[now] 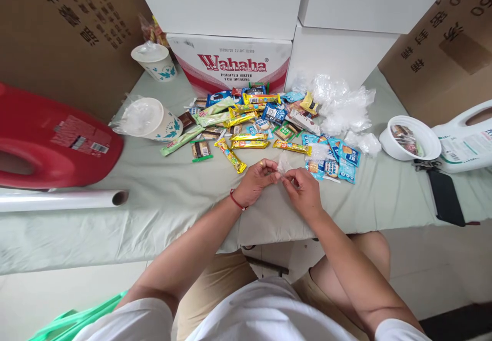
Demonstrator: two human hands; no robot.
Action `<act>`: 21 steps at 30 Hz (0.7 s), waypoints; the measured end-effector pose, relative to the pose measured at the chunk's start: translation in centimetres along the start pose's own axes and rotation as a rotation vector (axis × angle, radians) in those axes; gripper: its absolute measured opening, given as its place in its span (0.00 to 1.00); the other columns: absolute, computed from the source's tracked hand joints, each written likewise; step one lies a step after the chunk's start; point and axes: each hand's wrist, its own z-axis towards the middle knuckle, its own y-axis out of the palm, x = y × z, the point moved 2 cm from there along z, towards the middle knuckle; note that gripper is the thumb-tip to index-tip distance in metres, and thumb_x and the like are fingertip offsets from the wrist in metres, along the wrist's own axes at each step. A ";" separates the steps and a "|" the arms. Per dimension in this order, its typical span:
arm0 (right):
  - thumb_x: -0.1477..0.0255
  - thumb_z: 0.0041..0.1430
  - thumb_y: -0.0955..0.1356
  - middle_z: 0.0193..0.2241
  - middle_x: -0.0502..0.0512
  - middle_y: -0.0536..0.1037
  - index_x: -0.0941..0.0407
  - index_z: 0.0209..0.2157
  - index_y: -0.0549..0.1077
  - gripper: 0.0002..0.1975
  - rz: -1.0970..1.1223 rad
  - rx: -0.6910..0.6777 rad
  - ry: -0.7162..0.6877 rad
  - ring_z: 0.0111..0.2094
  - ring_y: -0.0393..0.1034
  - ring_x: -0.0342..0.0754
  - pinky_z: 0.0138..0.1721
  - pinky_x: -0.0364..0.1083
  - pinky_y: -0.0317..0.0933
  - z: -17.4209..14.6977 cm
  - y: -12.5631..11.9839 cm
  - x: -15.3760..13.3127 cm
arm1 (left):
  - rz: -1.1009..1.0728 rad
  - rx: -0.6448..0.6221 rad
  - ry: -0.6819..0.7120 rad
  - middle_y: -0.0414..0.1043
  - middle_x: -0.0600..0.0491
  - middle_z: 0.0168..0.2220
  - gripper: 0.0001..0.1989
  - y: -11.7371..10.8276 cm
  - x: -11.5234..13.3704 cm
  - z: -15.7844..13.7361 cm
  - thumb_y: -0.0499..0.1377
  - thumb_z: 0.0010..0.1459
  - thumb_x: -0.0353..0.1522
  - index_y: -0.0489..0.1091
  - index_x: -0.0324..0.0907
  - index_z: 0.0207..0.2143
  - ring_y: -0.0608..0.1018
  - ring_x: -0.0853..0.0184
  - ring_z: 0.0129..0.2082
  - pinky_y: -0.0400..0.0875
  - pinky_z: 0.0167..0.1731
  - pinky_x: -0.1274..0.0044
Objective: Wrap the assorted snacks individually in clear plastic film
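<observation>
Between my two hands is a small crumpled clear plastic bag. My left hand pinches its left side, and my right hand pinches the lower right side with thumb and fingers. Just beyond the hands lies a spread of wrapped snacks: yellow snack bars, long green packets and a dark blue packet. Light blue biscuit packets lie to the right of my right hand. A heap of clear plastic bags sits behind them.
Paper cups with plastic over them stand at left, near a red jug and a plastic roll. At right are a white bowl with packets inside, a white bottle and a black phone. Boxes wall off the back.
</observation>
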 end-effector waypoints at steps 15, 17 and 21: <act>0.51 0.61 0.72 0.26 0.48 0.70 0.52 0.32 0.73 0.19 0.555 -0.012 0.353 0.28 0.61 0.45 0.31 0.45 0.58 0.8 -1.0 0.2 | -0.025 -0.076 0.049 0.72 0.54 0.31 0.13 0.2 0.8 -0.3 0.74 0.48 0.37 0.75 0.41 0.27 0.71 0.70 0.31 0.67 0.34 0.76; 0.50 0.58 0.74 0.25 0.47 0.68 0.52 0.31 0.72 0.20 0.645 -0.007 0.406 0.27 0.60 0.45 0.31 0.45 0.58 1.3 -1.7 0.7 | -0.117 -0.040 0.026 0.73 0.54 0.32 0.12 -0.1 1.0 -0.2 0.73 0.47 0.35 0.73 0.41 0.25 0.72 0.71 0.30 0.68 0.34 0.76; 0.50 0.54 0.75 0.24 0.48 0.66 0.51 0.30 0.69 0.21 0.746 -0.008 0.456 0.27 0.60 0.45 0.30 0.45 0.60 2.1 -3.0 1.0 | -0.275 0.020 -0.042 0.78 0.52 0.39 0.13 -0.9 1.7 0.1 0.72 0.46 0.33 0.69 0.41 0.26 0.78 0.67 0.37 0.74 0.38 0.73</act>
